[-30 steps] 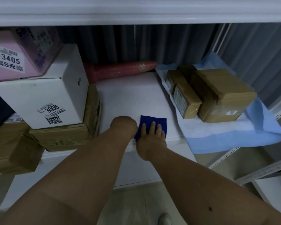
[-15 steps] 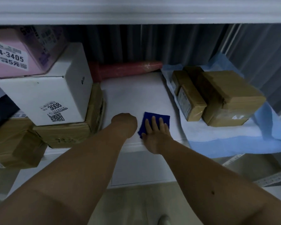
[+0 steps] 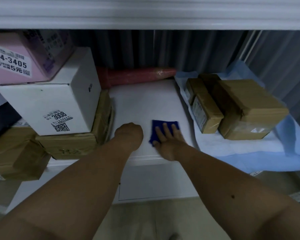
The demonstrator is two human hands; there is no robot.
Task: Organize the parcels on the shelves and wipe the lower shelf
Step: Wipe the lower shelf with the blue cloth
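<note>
Your right hand point(image 3: 168, 141) lies flat on the blue cloth point(image 3: 163, 129), fingers straight and slightly spread, pressing it onto the bare middle of the lower shelf point(image 3: 145, 101) near its front edge. Your left hand point(image 3: 130, 134) rests just beside it, fingers curled under (holding nothing visible). White box point(image 3: 54, 104) stacked left, brown parcels point(image 3: 237, 108) right on a pale blue sheet point(image 3: 249, 153).
</note>
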